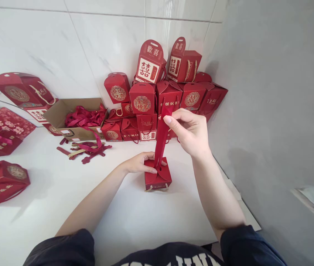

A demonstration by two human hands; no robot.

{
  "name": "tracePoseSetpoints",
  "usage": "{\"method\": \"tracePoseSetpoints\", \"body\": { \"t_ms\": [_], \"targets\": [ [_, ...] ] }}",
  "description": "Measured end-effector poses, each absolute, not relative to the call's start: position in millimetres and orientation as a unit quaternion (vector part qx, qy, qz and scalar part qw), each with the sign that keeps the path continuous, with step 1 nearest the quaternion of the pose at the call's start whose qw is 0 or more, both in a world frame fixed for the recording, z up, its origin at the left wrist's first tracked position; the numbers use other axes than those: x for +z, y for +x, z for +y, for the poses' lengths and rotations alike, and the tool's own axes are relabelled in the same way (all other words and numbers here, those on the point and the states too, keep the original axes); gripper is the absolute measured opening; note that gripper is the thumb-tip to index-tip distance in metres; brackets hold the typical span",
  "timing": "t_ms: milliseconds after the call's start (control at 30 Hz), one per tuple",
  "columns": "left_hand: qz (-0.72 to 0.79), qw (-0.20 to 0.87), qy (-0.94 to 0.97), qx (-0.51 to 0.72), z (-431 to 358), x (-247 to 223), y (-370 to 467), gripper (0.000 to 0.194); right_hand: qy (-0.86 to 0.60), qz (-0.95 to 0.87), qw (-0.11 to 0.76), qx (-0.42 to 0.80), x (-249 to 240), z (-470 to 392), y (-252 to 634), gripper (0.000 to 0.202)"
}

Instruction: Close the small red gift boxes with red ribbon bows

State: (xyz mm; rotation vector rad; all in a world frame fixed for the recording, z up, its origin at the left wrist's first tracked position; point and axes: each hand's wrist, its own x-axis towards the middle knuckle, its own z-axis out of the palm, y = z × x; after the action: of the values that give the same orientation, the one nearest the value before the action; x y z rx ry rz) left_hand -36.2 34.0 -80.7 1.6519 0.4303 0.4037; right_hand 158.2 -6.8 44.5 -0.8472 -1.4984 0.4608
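Nearest, below both hands, sits a dark printed shirt [170, 255]; ahead, the left hand [140, 162], thumb and fingers slightly parted, steadies a small red box [158, 179] on the white table, while the raised right hand [188, 129] pinches red ribbon [161, 144] upright above it, stacked boxes [143, 103] beyond both

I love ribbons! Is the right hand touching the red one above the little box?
Touching. The head view shows the right hand pinching the ribbon between thumb and finger.

"囍" and "歡喜" on stacked red boxes [149, 64], "金榜題名" on box below [142, 99]
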Motion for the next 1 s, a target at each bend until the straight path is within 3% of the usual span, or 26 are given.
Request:
{"method": "tracePoseSetpoints", "body": {
  "t_ms": [167, 300, 467, 733, 1000],
  "targets": [
    [0.17, 0.606, 0.761, 0.156, 34, -81, -31, 0.026, -0.372, -0.654, 0.626, 0.205, 42, -4, 158, 0.029],
    [0.182, 0.622, 0.744, 0.164, 30, -79, -28, 0.039, -0.358, -0.654, 0.635, 0.201, 43, -3, 160, 0.026],
    [0.149, 0.581, 0.784, 0.16, 30, -79, -28, 0.017, -0.373, -0.653, 0.627, 0.204, 42, -2, 162, 0.026],
    [0.179, 0.568, 0.776, 0.207, 39, -91, -28, 0.029, -0.376, -0.636, 0.644, 0.197, 43, 2, 171, 0.024],
    [0.171, 0.529, 0.787, 0.267, 35, -95, -18, 0.017, -0.37, -0.63, 0.64, 0.237, 41, -11, 193, 0.023]
  ]
}}
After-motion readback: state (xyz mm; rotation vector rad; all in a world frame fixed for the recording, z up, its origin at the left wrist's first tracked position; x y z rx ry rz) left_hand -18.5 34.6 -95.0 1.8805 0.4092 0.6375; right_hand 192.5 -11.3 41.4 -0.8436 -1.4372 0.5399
